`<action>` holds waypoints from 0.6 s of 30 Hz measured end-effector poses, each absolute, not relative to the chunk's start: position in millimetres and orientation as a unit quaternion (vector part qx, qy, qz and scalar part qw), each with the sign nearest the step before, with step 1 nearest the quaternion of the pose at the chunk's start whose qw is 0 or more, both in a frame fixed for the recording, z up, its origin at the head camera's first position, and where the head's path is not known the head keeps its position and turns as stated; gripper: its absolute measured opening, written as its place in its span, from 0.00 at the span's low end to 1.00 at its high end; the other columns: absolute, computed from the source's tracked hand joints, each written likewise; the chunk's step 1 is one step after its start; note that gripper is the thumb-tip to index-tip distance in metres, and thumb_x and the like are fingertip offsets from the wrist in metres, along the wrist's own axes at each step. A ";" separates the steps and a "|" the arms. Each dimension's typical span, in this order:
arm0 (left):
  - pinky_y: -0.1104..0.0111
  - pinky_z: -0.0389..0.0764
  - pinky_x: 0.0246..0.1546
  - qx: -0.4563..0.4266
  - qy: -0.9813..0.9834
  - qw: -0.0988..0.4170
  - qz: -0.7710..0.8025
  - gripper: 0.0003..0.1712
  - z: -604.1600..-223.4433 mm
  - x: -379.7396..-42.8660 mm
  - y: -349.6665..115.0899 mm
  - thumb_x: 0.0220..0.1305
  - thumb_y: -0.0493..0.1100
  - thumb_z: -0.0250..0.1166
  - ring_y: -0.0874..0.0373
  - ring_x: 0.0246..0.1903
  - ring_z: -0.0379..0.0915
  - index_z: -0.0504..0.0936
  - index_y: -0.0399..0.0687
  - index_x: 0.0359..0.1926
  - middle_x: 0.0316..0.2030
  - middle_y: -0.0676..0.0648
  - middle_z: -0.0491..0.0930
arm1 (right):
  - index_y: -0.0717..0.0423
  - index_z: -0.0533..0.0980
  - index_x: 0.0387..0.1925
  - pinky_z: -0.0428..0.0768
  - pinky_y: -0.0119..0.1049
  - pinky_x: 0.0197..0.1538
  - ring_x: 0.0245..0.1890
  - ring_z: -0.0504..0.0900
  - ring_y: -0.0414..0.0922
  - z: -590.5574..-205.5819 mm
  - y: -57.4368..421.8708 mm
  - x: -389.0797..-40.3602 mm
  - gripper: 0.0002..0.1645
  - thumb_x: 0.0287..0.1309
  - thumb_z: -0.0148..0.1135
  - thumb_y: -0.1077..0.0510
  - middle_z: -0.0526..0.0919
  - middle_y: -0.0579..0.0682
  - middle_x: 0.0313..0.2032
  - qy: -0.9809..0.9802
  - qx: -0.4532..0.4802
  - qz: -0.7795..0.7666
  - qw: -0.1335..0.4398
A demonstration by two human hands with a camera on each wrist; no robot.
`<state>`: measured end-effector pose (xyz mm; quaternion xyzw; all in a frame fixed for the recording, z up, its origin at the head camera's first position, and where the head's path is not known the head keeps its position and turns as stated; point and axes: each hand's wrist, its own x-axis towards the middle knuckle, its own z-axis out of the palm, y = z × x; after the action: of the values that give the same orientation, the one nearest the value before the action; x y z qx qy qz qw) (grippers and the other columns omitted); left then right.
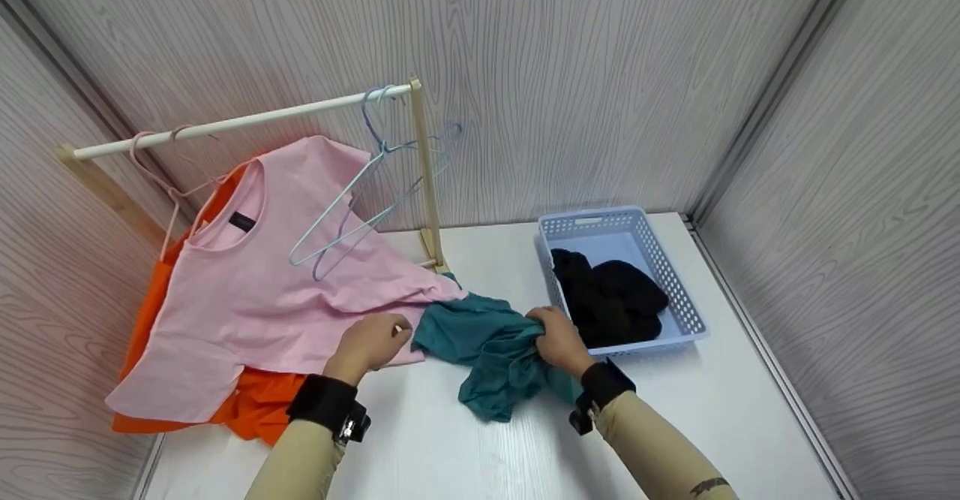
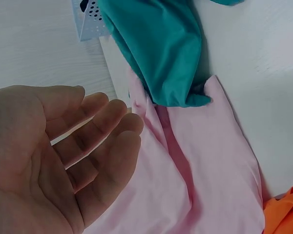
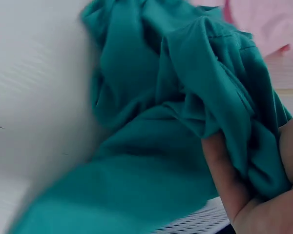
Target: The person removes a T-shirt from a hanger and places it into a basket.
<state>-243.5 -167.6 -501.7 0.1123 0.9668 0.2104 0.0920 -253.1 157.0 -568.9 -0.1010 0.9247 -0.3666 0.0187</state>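
My right hand [image 1: 559,341] grips a bunched teal garment [image 1: 499,357] by its right side, just left of the basket. In the right wrist view its cloth [image 3: 185,83] folds over the fingers. The garment's left end touches the sleeve of a pink shirt [image 1: 292,275]. Over that shirt's lower right part is my left hand [image 1: 375,344], its fingers loosely curled with nothing held. The left wrist view shows this left hand [image 2: 73,151] palm in sight, apart from the teal cloth [image 2: 156,48].
A clothes rack [image 1: 247,121] stands at the left, with pink and orange garments [image 1: 262,402] on hangers. Bare hangers [image 1: 337,241] hang at its right end. A light blue basket [image 1: 679,290] at the right holds black clothing [image 1: 615,297]. Wood-grain walls enclose the white table [image 1: 420,447].
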 end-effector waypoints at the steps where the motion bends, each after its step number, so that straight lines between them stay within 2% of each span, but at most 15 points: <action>1: 0.50 0.78 0.47 0.115 0.967 0.087 0.210 0.12 -501.0 -243.3 -167.7 0.67 0.44 0.58 0.47 0.43 0.80 0.84 0.46 0.45 0.41 0.45 0.85 | 0.54 0.78 0.52 0.76 0.51 0.56 0.51 0.78 0.54 -560.4 158.5 -255.3 0.27 0.52 0.48 0.74 0.79 0.58 0.53 0.923 -0.105 -0.370 0.017; 4: 0.49 0.77 0.48 0.117 0.967 0.080 0.210 0.12 -498.6 -243.2 -167.2 0.66 0.43 0.58 0.46 0.44 0.81 0.84 0.46 0.44 0.41 0.45 0.85 | 0.49 0.76 0.59 0.76 0.48 0.56 0.51 0.78 0.50 -534.9 162.4 -262.0 0.35 0.51 0.47 0.76 0.81 0.53 0.56 0.914 -0.123 -0.386 0.011; 6: 0.50 0.77 0.48 0.114 0.967 0.084 0.212 0.12 -496.9 -243.3 -166.6 0.67 0.43 0.57 0.47 0.43 0.81 0.84 0.46 0.44 0.40 0.45 0.85 | 0.47 0.76 0.60 0.76 0.47 0.57 0.52 0.79 0.48 -518.5 164.1 -266.0 0.39 0.49 0.46 0.77 0.81 0.51 0.57 0.910 -0.129 -0.395 0.001; 10: 0.51 0.78 0.46 0.109 0.967 0.093 0.210 0.13 -493.7 -244.3 -165.7 0.67 0.45 0.56 0.49 0.41 0.81 0.84 0.46 0.46 0.41 0.46 0.85 | 0.50 0.83 0.49 0.76 0.46 0.59 0.54 0.80 0.48 -488.1 167.3 -275.0 0.35 0.48 0.43 0.78 0.83 0.51 0.52 0.904 -0.135 -0.405 -0.033; 13: 0.52 0.78 0.44 0.109 0.968 0.094 0.207 0.14 -491.8 -245.6 -164.7 0.67 0.45 0.55 0.51 0.37 0.81 0.84 0.47 0.46 0.42 0.46 0.85 | 0.53 0.85 0.41 0.78 0.45 0.57 0.52 0.81 0.49 -466.4 170.8 -282.6 0.31 0.48 0.42 0.78 0.85 0.53 0.47 0.899 -0.126 -0.417 -0.053; 16: 0.54 0.79 0.42 0.112 0.967 0.092 0.208 0.14 -490.9 -246.8 -163.5 0.67 0.45 0.55 0.53 0.33 0.80 0.84 0.47 0.46 0.41 0.46 0.85 | 0.56 0.85 0.38 0.79 0.44 0.53 0.49 0.82 0.50 -444.7 177.4 -291.1 0.30 0.47 0.41 0.78 0.86 0.54 0.44 0.894 -0.122 -0.425 -0.072; 18: 0.54 0.79 0.42 0.117 0.967 0.090 0.209 0.14 -490.6 -247.0 -162.7 0.67 0.45 0.55 0.52 0.33 0.81 0.84 0.46 0.46 0.41 0.46 0.86 | 0.58 0.84 0.37 0.79 0.44 0.52 0.48 0.82 0.50 -429.0 184.4 -296.0 0.29 0.47 0.40 0.78 0.86 0.56 0.42 0.891 -0.119 -0.428 -0.094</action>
<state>-247.0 -162.7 -490.6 0.1168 0.9666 0.2095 0.0904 -296.0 184.4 -429.0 -0.1191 0.8911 -0.4279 -0.0935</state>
